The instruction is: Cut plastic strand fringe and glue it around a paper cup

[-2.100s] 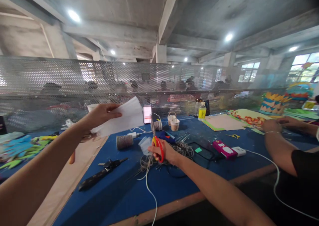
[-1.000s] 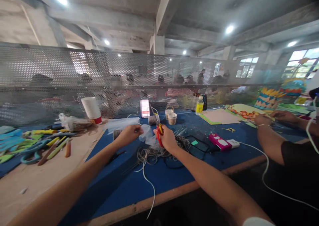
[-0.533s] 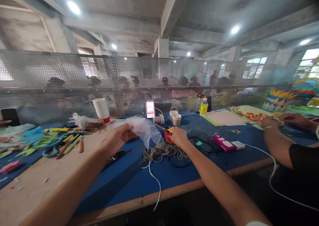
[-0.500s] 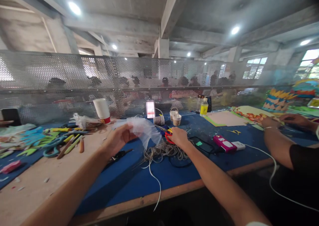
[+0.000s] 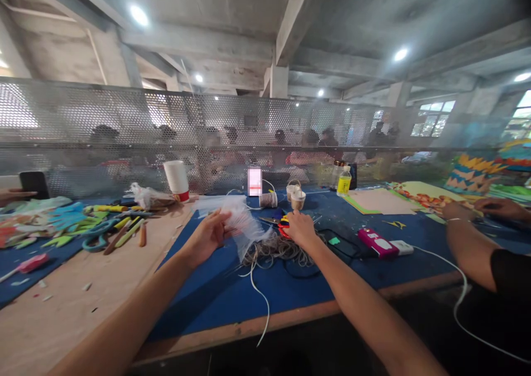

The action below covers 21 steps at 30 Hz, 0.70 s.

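Through my distant head view, the left hand [image 5: 210, 233] pinches white sheer sheeting [image 5: 245, 221] over the blue tabletop [image 5: 207, 309]. The right hand [image 5: 302, 230] touches the red-and-yellow scissors [image 5: 284, 228], apparently just behind the tangled twine [image 5: 284, 250]; I cannot tell whether its fingers are closed around the handles.

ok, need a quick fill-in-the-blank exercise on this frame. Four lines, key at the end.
1. The right hand holds red-and-____-handled metal scissors.
2. The crumpled, translucent white sheeting is ____ by the left hand.
3. The stack of white paper cups shows ____ at its base.
4. As the person sees it, the flat magenta box lies to the ____ of the right hand.

Missing words: yellow; held; red; right.
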Each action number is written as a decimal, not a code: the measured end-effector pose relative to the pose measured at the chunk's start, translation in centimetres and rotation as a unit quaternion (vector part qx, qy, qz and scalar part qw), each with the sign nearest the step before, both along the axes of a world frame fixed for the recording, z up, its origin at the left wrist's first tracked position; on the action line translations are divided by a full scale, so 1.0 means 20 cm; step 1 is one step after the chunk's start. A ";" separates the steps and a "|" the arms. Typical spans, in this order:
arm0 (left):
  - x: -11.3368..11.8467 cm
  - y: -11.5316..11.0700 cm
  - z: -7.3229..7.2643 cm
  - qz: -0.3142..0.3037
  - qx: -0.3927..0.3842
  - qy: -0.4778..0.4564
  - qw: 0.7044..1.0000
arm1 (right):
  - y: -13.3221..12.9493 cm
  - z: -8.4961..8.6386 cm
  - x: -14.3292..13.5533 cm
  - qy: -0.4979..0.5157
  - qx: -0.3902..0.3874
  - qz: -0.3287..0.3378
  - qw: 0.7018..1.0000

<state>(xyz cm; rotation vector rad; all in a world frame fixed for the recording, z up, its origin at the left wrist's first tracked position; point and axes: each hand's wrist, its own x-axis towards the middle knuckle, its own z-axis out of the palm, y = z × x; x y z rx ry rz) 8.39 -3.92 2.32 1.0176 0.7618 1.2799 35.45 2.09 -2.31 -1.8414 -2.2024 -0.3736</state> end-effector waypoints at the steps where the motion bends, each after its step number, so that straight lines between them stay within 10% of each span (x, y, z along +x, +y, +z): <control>1: 0.00 0.01 -0.01 0.007 0.006 0.006 1.000 | -0.01 0.01 0.00 0.002 -0.003 0.003 1.000; 7: 0.02 0.04 -0.10 0.024 0.011 0.033 0.999 | -0.06 0.09 -0.03 0.136 0.041 0.080 0.987; 13: 0.06 0.02 -0.12 0.048 0.019 0.057 0.997 | -0.10 0.07 -0.19 0.439 -0.085 0.346 0.825; 21: 0.05 0.04 -0.15 0.054 0.048 0.074 0.995 | -0.07 0.02 -0.23 0.530 -0.146 0.311 0.775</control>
